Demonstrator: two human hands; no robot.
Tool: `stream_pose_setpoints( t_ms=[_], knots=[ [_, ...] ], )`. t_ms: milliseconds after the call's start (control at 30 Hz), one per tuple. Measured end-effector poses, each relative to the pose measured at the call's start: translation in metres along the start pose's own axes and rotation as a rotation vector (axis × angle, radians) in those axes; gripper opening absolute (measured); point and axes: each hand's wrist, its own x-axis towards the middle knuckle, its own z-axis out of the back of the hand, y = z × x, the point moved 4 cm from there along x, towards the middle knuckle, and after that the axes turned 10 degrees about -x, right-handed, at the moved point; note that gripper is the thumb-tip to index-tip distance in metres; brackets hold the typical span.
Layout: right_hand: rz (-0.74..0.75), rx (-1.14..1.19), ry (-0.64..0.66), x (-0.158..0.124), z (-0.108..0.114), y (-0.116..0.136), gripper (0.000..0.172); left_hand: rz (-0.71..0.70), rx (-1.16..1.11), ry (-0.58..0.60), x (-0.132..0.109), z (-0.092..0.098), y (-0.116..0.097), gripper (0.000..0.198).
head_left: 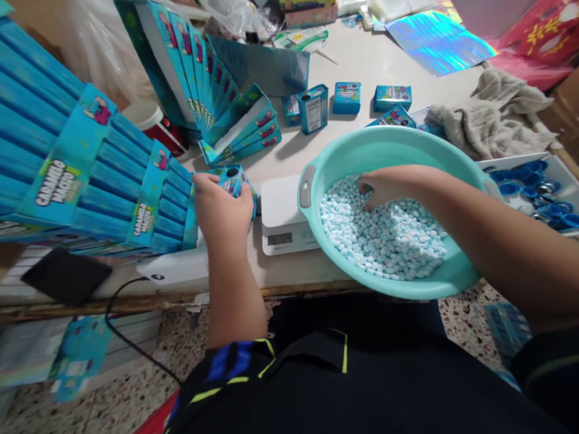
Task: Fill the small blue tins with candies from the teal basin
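On white tbl (357, 58): scale (281, 204), teal tub (364, 147), gray towel (492, 117).

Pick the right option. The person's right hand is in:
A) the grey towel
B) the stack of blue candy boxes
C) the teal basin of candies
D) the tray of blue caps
C. The right hand has its fingers among the white-and-blue candies inside the teal basin, while the left hand holds a small blue box.
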Motion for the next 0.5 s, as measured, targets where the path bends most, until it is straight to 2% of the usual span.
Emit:
stream_pose_setpoints(
  t_ms=[67, 100, 167, 233, 300, 333, 400, 500],
  knots=[
    [-0.005, -0.003, 0.02, 0.0, 0.001, 0.0, 0.047, 0.046, 0.119, 0.117, -0.006, 0.0, -0.006, 0.06],
    [-0.008, -0.001, 0.025, 0.001, 0.001, 0.0, 0.047, 0.027, 0.15, 0.141, -0.011, 0.002, -0.011, 0.065],
    [-0.01, 0.005, 0.02, 0.002, 0.001, 0.0, 0.048, -0.116, 0.179, 0.102, -0.027, 0.01, -0.023, 0.068],
    [-0.013, 0.014, 0.008, 0.003, 0.0, -0.001, 0.049, -0.341, 0.196, 0.105, -0.052, 0.016, -0.035, 0.051],
    [-0.017, 0.025, -0.003, 0.002, 0.0, -0.001, 0.049, -0.498, 0.23, 0.287, -0.084, 0.012, -0.039, 0.035],
    [-0.018, 0.031, -0.007, 0.002, 0.0, -0.001, 0.048, -0.514, 0.269, 0.409, -0.1, 0.007, -0.037, 0.034],
    [-0.01, 0.038, -0.019, -0.001, -0.001, 0.0, 0.045, -0.472, 0.394, 0.577, -0.125, -0.001, -0.028, 0.039],
    [0.016, 0.031, -0.06, -0.003, -0.001, 0.0, 0.039, -0.441, 0.536, 0.665, -0.143, -0.009, -0.017, 0.04]
  ],
)
